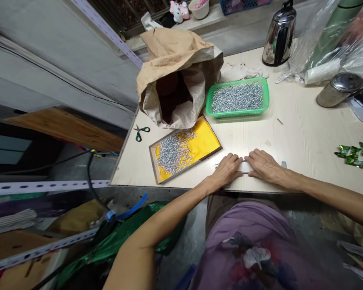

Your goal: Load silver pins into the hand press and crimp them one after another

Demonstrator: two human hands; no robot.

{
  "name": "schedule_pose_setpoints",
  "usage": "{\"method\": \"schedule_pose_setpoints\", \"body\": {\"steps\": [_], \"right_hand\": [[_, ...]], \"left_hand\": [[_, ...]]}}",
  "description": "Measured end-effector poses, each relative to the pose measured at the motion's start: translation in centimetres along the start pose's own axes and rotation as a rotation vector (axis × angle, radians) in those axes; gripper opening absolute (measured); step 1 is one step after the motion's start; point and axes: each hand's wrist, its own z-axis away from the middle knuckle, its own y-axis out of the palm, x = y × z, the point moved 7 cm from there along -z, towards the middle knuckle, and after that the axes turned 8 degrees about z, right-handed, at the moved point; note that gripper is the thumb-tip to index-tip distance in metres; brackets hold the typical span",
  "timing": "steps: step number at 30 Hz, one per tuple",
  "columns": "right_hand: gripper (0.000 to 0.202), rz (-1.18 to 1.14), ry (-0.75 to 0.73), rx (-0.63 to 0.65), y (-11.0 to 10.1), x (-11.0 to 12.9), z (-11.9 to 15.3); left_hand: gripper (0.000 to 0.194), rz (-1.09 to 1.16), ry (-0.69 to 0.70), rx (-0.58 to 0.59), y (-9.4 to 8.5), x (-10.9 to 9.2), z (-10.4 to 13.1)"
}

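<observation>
Near the front edge of the table, a flat silvery metal strip (245,166) lies sideways under both hands. My left hand (228,170) is closed over its left part, fingers bent and thumb toward the middle. My right hand (262,164) grips the strip just to the right, so only a short bare stretch shows between the two hands. Left of them is a shallow tray (206,141) with a yellow bottom, holding many small silvery metal pins or screws (171,155). A green plastic basket (237,114) behind my hands is full of similar pieces.
A large open brown paper sack (178,50) stands behind the tray. Green-handled scissors (141,132) lie at the left. Toward the back right are a steel kettle (278,36), a steel pot (339,89) and a clear plastic bag (302,60). Green wrapped packets (352,155) lie far right.
</observation>
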Motion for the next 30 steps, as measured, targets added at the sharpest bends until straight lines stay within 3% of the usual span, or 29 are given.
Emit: {"method": "schedule_pose_setpoints", "body": {"steps": [6, 11, 15, 20, 23, 27, 30], "right_hand": [[0.034, 0.02, 0.015, -0.019, 0.2, 0.2, 0.1], [0.007, 0.024, 0.01, -0.086, 0.9, 0.1, 0.0], [0.021, 0.021, 0.007, -0.162, 1.7, 0.0, -0.4], [0.021, -0.012, -0.007, -0.2, 1.8, -0.1, -0.4], [0.014, -0.045, -0.008, -0.175, 1.6, -0.9, -0.2], [0.057, -0.097, -0.089, -0.088, 1.7, -2.6, -0.4], [0.048, -0.096, -0.11, -0.035, 2.0, -3.9, -1.4]], "left_hand": [[0.04, -0.035, 0.007, -0.011, 0.2, -0.4, -0.1], [0.015, 0.057, 0.007, -0.019, 0.2, -0.1, -0.7], [0.013, 0.064, -0.038, -0.028, 0.1, 0.1, -1.4], [0.012, 0.03, -0.092, -0.072, 0.3, 0.1, -1.3], [0.017, 0.034, -0.094, -0.184, 0.8, 0.0, -0.5], [0.034, 0.07, -0.051, -0.409, 2.3, -1.3, 1.4], [0.037, 0.119, 0.008, -0.47, 4.1, -3.1, 2.6]]}}
